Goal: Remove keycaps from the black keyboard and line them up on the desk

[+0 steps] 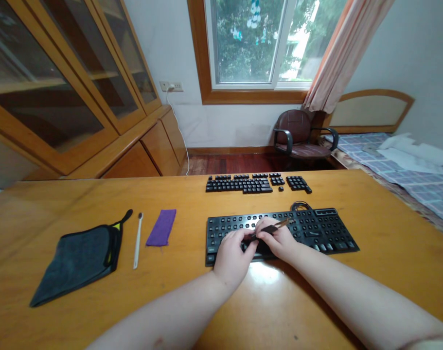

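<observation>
A black keyboard [330, 233] lies in front of me with most of its keycaps off, a few still on along its lower edge. My right hand [279, 241] is closed over its middle around a slim dark tool [269, 228] with thin brownish ends pointing right. Close beside it, my left hand [236, 255] rests over the left half with thumb and fingers drawn together. A dark piece shows at its fingertips; whether it is part of the tool or a key I cannot tell. The keys beneath both hands are hidden.
Loose black keycaps [256, 185] lie in keyboard order behind the keyboard, near a coiled cable [300, 206]. To the left are a folded purple cloth [162, 227], a white toothbrush [137, 243] and a dark grey cloth [79, 257]. The table's far edge borders a chair [297, 131].
</observation>
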Tool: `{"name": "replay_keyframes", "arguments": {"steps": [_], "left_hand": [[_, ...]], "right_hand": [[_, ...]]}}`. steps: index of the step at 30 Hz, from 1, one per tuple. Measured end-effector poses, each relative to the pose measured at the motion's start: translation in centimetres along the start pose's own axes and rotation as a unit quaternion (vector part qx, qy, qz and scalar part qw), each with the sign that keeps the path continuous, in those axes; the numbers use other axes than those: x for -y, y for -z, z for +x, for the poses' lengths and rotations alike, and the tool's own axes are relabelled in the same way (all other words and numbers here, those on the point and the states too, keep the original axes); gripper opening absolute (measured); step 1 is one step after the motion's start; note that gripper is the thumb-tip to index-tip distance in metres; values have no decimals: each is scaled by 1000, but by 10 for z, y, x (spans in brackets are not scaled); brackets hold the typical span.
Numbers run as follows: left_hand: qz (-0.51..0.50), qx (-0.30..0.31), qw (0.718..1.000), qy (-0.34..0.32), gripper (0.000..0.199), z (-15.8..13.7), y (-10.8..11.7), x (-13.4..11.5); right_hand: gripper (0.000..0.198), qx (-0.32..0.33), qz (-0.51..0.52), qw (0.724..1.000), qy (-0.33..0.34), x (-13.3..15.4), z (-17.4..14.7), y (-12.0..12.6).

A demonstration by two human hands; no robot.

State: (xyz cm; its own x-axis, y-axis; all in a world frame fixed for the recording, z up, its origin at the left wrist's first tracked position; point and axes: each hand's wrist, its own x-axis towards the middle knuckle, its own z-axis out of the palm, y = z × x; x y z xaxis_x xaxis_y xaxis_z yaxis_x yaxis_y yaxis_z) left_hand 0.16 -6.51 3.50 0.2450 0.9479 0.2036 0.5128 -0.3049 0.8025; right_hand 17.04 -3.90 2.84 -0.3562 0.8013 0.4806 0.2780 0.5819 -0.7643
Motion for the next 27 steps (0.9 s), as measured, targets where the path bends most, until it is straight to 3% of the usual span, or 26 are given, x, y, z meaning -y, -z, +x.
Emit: {"name": "replay_keyframes", "arguments": {"steps": [7, 13, 19, 27], "left_hand": [[-1, -4, 1000, -5, 15, -1, 0, -1], [-3, -7, 1000, -11, 14, -1, -2, 1], [-6, 10, 1000, 1, 15, 0, -2, 4], [-56, -43, 997, 11, 27, 0, -2, 5]], "right_hand": [[16, -30, -36, 999, -7, 7, 0, 1], [19, -16, 12, 999, 35, 9, 2, 2], [11, 20, -8, 995, 100, 6, 2, 2], [12, -9, -17, 993, 119, 7, 0, 2]]}}
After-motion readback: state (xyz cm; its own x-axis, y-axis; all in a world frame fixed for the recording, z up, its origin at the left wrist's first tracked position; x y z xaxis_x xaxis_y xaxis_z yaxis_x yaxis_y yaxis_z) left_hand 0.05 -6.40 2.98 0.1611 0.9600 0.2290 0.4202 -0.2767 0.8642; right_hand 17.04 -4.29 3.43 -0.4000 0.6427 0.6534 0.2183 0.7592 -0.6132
